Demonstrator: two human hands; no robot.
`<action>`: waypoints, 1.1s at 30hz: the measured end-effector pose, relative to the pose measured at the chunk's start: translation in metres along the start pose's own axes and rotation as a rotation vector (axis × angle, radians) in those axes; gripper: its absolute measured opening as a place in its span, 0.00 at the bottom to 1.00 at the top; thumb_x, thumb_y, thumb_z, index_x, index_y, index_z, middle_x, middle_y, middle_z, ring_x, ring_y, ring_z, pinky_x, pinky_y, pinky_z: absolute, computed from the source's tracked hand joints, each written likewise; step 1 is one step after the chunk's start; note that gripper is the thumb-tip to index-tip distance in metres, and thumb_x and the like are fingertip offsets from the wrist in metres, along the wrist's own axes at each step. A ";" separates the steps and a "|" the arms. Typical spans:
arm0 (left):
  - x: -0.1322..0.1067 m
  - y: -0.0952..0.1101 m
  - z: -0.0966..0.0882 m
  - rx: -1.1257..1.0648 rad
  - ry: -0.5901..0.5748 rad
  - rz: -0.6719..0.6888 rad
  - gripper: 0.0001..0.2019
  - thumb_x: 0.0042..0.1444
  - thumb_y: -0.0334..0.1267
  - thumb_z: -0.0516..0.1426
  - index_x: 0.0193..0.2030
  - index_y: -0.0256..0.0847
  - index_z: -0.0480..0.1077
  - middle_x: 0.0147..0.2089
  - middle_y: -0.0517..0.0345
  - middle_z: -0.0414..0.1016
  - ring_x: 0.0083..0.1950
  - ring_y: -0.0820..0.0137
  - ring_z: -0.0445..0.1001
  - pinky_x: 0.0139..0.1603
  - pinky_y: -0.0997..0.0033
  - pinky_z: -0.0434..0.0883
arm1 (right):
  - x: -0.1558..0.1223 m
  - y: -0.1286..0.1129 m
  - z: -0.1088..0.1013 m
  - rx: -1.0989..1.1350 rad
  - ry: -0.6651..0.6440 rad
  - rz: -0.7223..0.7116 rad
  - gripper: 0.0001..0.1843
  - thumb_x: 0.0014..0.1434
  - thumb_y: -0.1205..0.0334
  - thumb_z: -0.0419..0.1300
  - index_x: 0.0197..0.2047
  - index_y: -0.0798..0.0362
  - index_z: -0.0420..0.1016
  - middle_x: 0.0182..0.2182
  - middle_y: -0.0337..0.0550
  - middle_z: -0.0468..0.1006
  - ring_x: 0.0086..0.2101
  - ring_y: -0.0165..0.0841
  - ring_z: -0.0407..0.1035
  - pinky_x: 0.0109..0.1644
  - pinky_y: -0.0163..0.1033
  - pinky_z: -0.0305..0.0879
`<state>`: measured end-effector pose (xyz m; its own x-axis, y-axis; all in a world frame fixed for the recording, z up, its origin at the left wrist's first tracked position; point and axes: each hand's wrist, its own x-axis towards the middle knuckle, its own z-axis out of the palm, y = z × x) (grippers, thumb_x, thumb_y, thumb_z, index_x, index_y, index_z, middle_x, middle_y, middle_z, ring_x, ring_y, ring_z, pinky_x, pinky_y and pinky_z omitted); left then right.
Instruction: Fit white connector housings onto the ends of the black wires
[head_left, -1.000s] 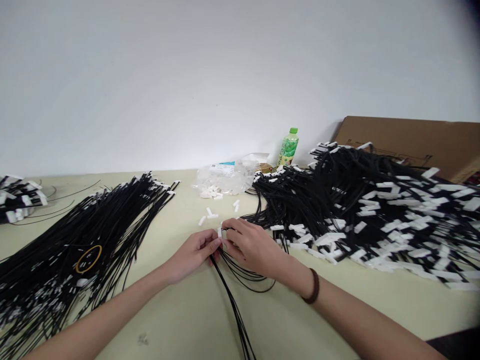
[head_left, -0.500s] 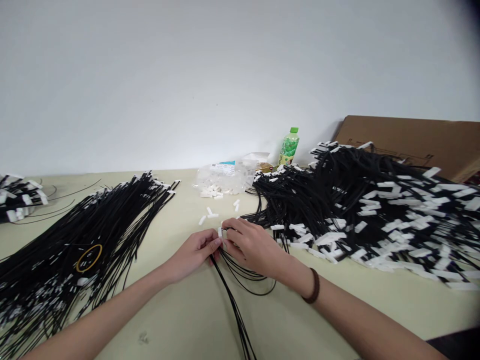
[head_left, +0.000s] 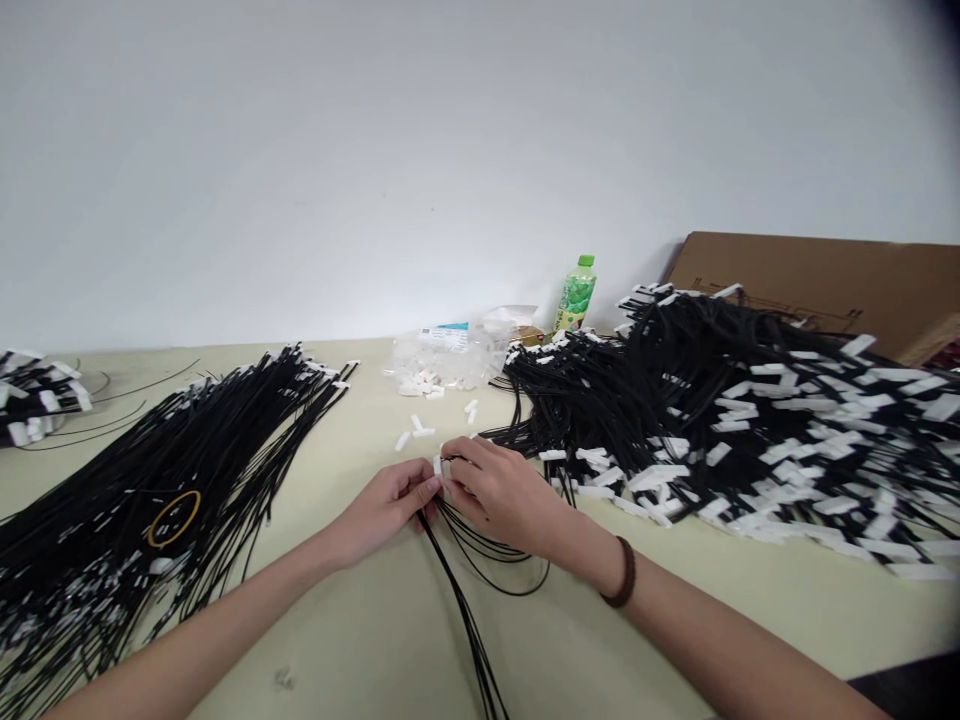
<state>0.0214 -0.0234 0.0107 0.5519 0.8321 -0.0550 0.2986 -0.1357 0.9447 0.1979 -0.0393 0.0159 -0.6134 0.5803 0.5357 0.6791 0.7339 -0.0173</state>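
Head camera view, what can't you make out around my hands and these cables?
The white connector: head view, mostly covered by the fingers of the left hand and right hand; its join to the black cables is hidden.
The black cables: head view, cut off by the bottom edge.
The bottle: label too small to read.
The cardboard box: cut by the right edge, base behind the cable pile.

Black cables with white tags, white clip between fingers, pale yellow-green table, green bottle with green cap, brown cardboard, yellow rubber band, dark brown bracelet, off-white wall
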 end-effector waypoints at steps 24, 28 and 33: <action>0.001 -0.003 -0.001 -0.011 -0.018 0.006 0.14 0.55 0.48 0.50 0.28 0.39 0.61 0.24 0.62 0.65 0.28 0.71 0.66 0.30 0.72 0.64 | 0.001 0.000 0.001 -0.002 0.008 -0.001 0.09 0.61 0.67 0.47 0.33 0.57 0.66 0.39 0.46 0.69 0.36 0.32 0.65 0.39 0.37 0.65; 0.001 -0.003 -0.002 0.025 -0.014 0.005 0.14 0.55 0.48 0.50 0.28 0.39 0.62 0.24 0.62 0.66 0.28 0.71 0.67 0.31 0.72 0.64 | 0.001 0.001 0.002 -0.004 0.011 -0.003 0.09 0.61 0.67 0.48 0.33 0.57 0.66 0.39 0.46 0.69 0.36 0.32 0.65 0.39 0.37 0.65; 0.002 -0.007 -0.002 0.040 -0.015 0.028 0.13 0.56 0.47 0.49 0.29 0.39 0.62 0.24 0.62 0.67 0.29 0.71 0.67 0.32 0.72 0.63 | 0.000 0.001 0.002 -0.001 0.017 -0.006 0.08 0.61 0.67 0.48 0.33 0.57 0.66 0.39 0.46 0.69 0.36 0.32 0.65 0.39 0.37 0.65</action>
<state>0.0185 -0.0199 0.0050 0.5716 0.8198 -0.0338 0.3138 -0.1803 0.9322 0.1979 -0.0376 0.0139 -0.6108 0.5699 0.5497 0.6759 0.7369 -0.0129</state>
